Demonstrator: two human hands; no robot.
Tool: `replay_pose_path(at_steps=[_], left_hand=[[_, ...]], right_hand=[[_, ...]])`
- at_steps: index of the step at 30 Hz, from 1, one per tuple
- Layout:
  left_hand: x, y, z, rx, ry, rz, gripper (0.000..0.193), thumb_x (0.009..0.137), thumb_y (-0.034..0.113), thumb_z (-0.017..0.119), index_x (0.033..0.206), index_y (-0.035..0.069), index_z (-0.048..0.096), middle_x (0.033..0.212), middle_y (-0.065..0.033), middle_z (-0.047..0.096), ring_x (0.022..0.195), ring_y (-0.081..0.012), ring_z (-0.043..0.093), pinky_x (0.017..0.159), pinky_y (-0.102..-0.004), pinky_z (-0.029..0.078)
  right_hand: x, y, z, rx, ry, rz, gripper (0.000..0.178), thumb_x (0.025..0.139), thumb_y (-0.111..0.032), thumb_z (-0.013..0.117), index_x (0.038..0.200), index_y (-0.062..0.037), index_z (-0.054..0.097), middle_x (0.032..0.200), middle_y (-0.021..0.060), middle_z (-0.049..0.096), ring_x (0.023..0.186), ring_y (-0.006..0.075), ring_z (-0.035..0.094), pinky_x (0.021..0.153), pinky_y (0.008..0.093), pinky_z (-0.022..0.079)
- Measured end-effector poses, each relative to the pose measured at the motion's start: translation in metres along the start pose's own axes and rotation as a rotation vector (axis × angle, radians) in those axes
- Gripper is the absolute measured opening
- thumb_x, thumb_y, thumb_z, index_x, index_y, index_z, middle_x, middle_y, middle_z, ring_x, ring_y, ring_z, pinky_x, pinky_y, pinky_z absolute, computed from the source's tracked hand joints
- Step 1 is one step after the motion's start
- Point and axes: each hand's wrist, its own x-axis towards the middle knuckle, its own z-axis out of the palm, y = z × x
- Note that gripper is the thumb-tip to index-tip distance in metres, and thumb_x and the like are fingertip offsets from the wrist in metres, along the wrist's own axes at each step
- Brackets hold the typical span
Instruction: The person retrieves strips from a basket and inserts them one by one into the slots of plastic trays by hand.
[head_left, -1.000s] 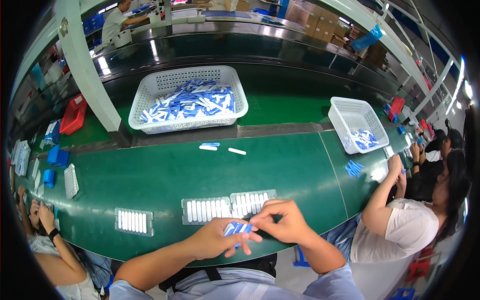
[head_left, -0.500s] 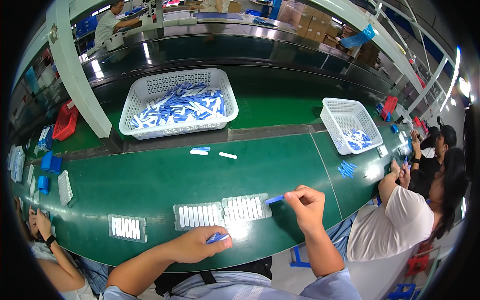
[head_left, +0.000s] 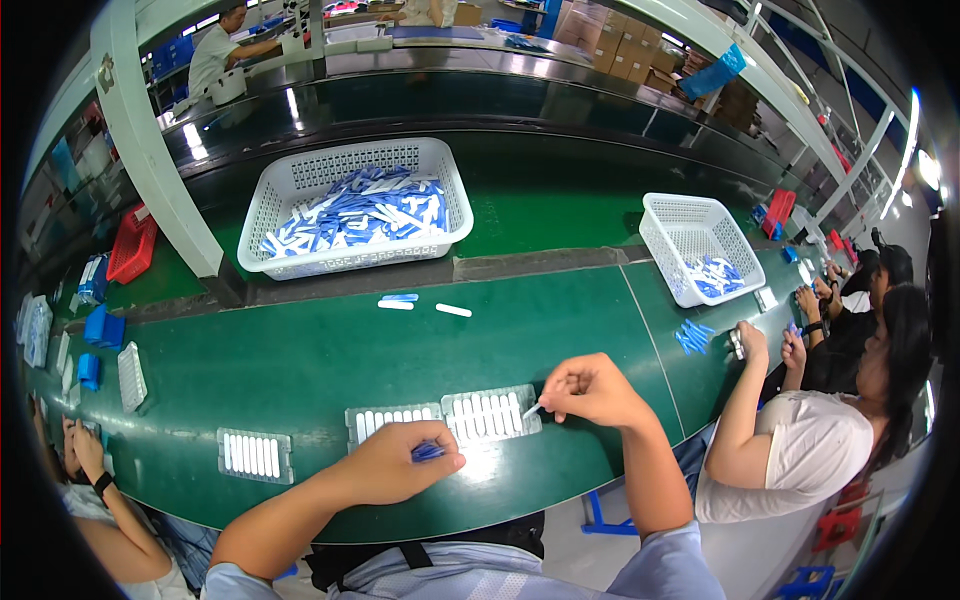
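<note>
My left hand (head_left: 395, 465) is closed around a small bundle of blue-and-white strips (head_left: 428, 452), just in front of two clear trays. Pinched between the fingertips of my right hand (head_left: 597, 392) is one slim strip (head_left: 533, 411), its pale face showing. That strip's tip meets the right end of the right-hand tray (head_left: 462, 434), which holds a row of white strips (head_left: 487, 415). Part of the left-hand tray (head_left: 352, 422), also filled with white strips, is hidden by my left hand.
Farther back stand a big white basket (head_left: 458, 215) heaped with strips and a smaller one (head_left: 660, 240). Loose strips (head_left: 453, 310) lie mid-table. Another filled tray (head_left: 286, 470) sits left. Co-workers (head_left: 800, 440) work at both sides; a white post (head_left: 165, 180) rises back left.
My right hand has moved slightly left and up, and its strip now shows a pale face instead of blue. My left hand has risen over the left-hand tray. The right-side co-worker's hand has reached forward.
</note>
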Motion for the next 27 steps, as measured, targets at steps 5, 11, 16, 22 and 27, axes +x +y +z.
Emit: replay_pose_path(at_steps=[5, 11, 16, 22, 27], left_hand=[[0.026, 0.023, 0.007, 0.66, -0.004, -0.052, 0.033, 0.095, 0.034, 0.064, 0.121, 0.014, 0.066, 0.07, -0.0118, 0.069, 0.063, -0.0322, 0.069, 0.055, -0.0431, 0.052], [0.023, 0.022, 0.018, 0.903, -0.152, -0.095, 0.043, 0.095, 0.039, 0.062, 0.132, 0.017, 0.064, 0.071, -0.0077, 0.071, 0.061, -0.029, 0.068, 0.055, -0.0422, 0.051], [0.019, 0.021, 0.02, 0.929, -0.206, -0.093, 0.048, 0.095, 0.04, 0.062, 0.137, 0.016, 0.06, 0.072, -0.007, 0.071, 0.059, -0.0273, 0.068, 0.05, -0.0414, 0.05], [0.038, 0.027, 0.029, 0.806, -0.114, -0.007, 0.048, 0.096, 0.039, 0.061, 0.138, 0.015, 0.059, 0.068, -0.0056, 0.069, 0.055, -0.0281, 0.065, 0.05, -0.0419, 0.049], [0.046, 0.022, 0.039, 0.927, -0.23, 0.037, 0.05, 0.095, 0.036, 0.062, 0.14, 0.014, 0.057, 0.061, -0.0048, 0.065, 0.049, -0.0259, 0.062, 0.044, -0.0412, 0.044]], right_hand=[[0.028, -0.01, 0.009, -0.575, 0.004, -0.042, 0.011, 0.083, -0.004, 0.073, 0.093, -0.0014, 0.069, 0.068, -0.0004, 0.061, 0.06, 0.0086, 0.055, 0.058, 0.0251, 0.045], [0.035, -0.019, 0.008, -0.796, -0.2, -0.074, 0.051, 0.069, -0.023, 0.081, 0.115, -0.0073, 0.065, 0.088, 0.0071, 0.059, 0.085, 0.0232, 0.059, 0.074, 0.0367, 0.049], [0.035, -0.001, 0.002, -0.563, -0.096, -0.096, 0.042, 0.074, -0.016, 0.081, 0.113, -0.0063, 0.068, 0.084, 0.0035, 0.06, 0.064, 0.016, 0.053, 0.06, 0.0316, 0.045], [0.036, 0.002, 0.0, -0.53, -0.084, -0.178, 0.035, 0.077, -0.011, 0.079, 0.11, -0.0048, 0.069, 0.081, 0.0023, 0.061, 0.056, 0.0118, 0.048, 0.053, 0.0289, 0.04], [0.036, 0.012, 0.001, -0.43, -0.043, -0.215, 0.03, 0.08, -0.011, 0.079, 0.107, -0.0038, 0.069, 0.078, 0.0025, 0.062, 0.055, 0.0091, 0.047, 0.052, 0.0267, 0.038]])
